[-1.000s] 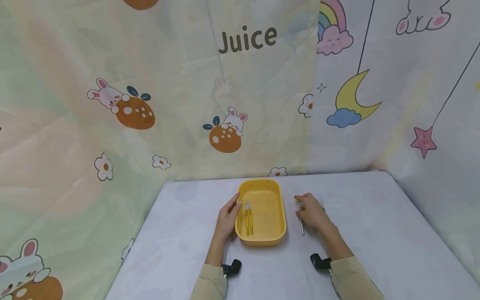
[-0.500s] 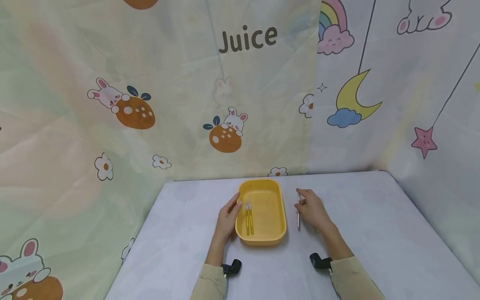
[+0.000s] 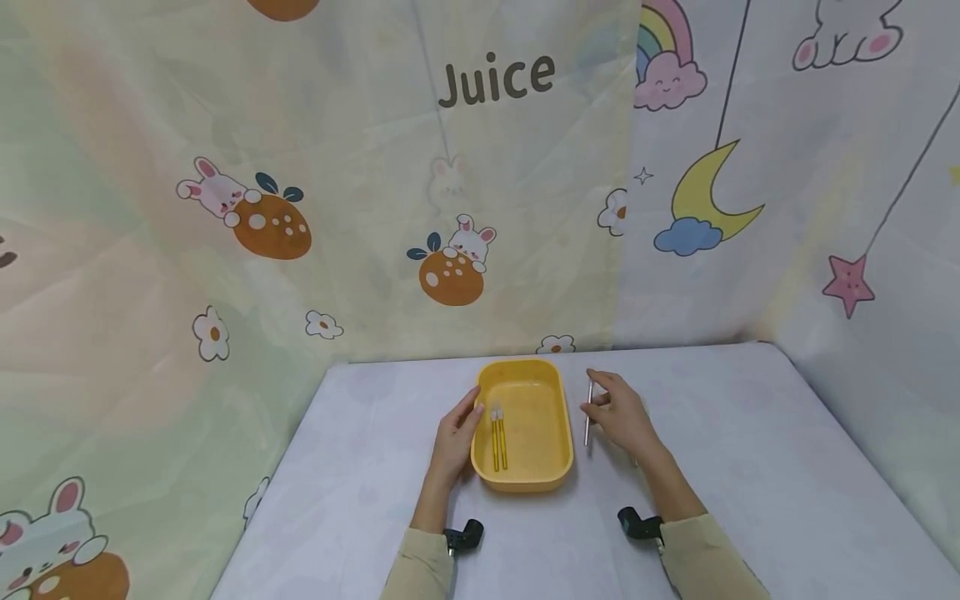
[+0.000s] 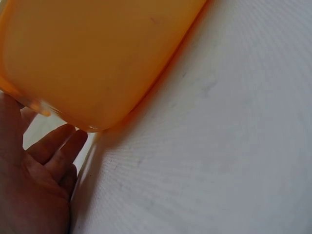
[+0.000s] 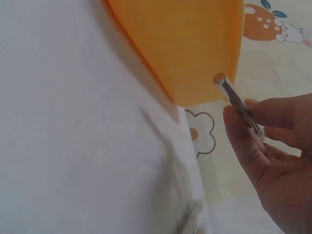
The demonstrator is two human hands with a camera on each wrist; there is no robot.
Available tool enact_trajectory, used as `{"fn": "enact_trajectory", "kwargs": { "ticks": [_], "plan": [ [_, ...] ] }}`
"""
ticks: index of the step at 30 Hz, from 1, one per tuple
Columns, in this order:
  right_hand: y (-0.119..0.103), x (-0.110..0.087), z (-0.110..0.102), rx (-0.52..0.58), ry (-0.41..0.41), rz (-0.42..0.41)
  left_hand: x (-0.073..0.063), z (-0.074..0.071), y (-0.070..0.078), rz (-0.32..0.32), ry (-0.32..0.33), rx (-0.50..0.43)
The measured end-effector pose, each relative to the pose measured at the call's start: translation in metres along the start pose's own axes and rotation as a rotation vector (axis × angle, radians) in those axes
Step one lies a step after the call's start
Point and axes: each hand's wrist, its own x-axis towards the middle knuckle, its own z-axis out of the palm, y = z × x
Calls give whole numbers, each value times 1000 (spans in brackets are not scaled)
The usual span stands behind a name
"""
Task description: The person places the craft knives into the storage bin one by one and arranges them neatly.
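Note:
A yellow rectangular tray (image 3: 534, 437) sits at mid-table. My left hand (image 3: 452, 437) grips its left rim, and in the left wrist view the fingertips (image 4: 78, 139) lie against the tray's outer wall. Two slim yellow sticks (image 3: 498, 442) with pale tips lie side by side in the tray's left part. To the right of the tray, my right hand (image 3: 624, 417) pinches a slim silver pen-shaped tool (image 5: 236, 102) between thumb and fingers. Its shaft has a knurled band and a flat round end. The tool slants above the table, and its far end is partly hidden by the fingers.
A white cloth (image 3: 765, 467) covers the table. Partly hidden by the right hand in the head view, another small pale object (image 5: 192, 214) lies on it, cut off in the right wrist view. Printed fabric walls (image 3: 360, 208) stand behind and beside the table.
The right hand has lifted the silver tool and carried it a little left and away from me, towards the tray. The left hand and tray have stayed put.

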Motion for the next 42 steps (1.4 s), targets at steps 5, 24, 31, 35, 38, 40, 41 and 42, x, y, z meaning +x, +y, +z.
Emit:
{"fn": "enact_trajectory", "kwargs": {
  "ticks": [5,24,31,35,38,40,41,42],
  "plan": [
    [-8,-1,-1,45,10,28,-1,0,2,-4,-5,-35],
    [-42,0,12,135,-7,-83,0,2,2,-5,4,-16],
    [-53,3,25,136,-37,-122,1,1,1,-7,1,-4],
    [-57,4,34,141,-45,-124,0,1,0,-7,0,-11],
    [-59,6,41,113,-43,-128,-1,2,0,-16,2,-18],
    [-61,7,44,92,-41,-138,-1,1,1,-20,5,-19],
    [-62,7,46,85,-44,-146,-1,1,1,-22,7,-18],
    [-63,8,48,72,-41,-153,-1,1,1,-19,8,-17]
  ]
}}
